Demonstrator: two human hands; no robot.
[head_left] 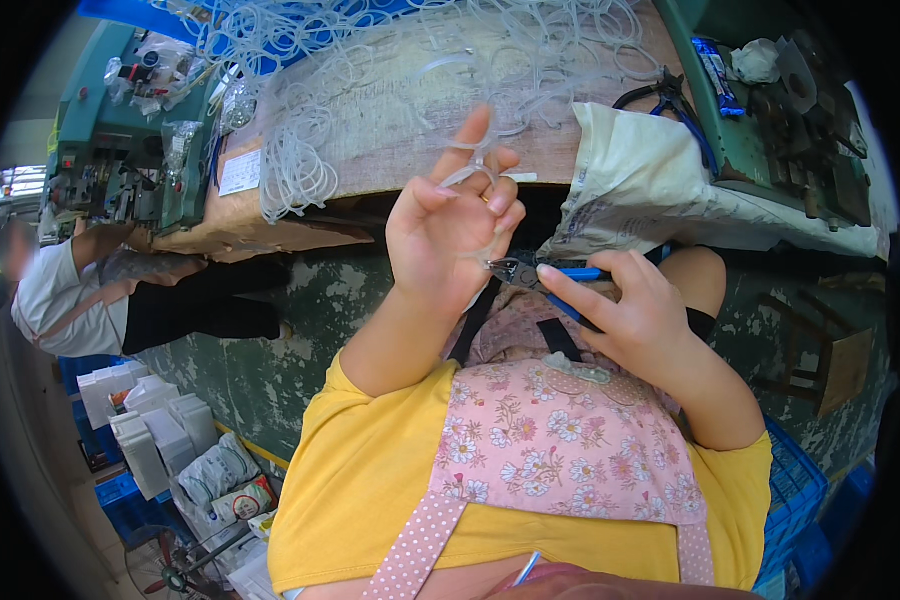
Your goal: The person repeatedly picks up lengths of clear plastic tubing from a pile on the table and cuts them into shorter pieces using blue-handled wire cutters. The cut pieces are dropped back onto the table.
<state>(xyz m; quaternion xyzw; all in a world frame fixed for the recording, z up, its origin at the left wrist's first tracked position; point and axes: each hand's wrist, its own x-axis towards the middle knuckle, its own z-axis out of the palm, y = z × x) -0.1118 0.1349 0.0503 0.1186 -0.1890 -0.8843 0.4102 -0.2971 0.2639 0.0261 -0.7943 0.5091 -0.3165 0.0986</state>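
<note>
Head view, starting nearest: a yellow shirt and a pink flowered apron (560,440) fill the lower middle, and both forearms rise from there toward the work.

Just above the apron, the right hand (635,310) is clenched around the blue handles of a pair of small cutters (540,272), index finger laid along the tool. The dark metal nose points left and sits right at the heel of the left hand (450,235).

That left hand is raised, palm turned toward the camera. Thumb and curled fingers (500,195) pinch a small loop of clear plastic ring (475,170), while the index finger stands straight and free. Whether the cutter nose is actually on the ring or only beside it cannot be told, since the hand hides the contact.

As for progress, this looks like one piece mid-trim among very many. Beyond the hands, the wooden bench (570,150) carries a large tangled heap of clear rings (390,70), spread across most of its top. Which of those are finished and which untouched cannot be told; no sorted pile shows.

To the right lies a pale sack (660,180), with dark-handled pliers (670,100) behind it. Far left stands a green machine (120,140), with another person's arm (130,265) below it.
</note>
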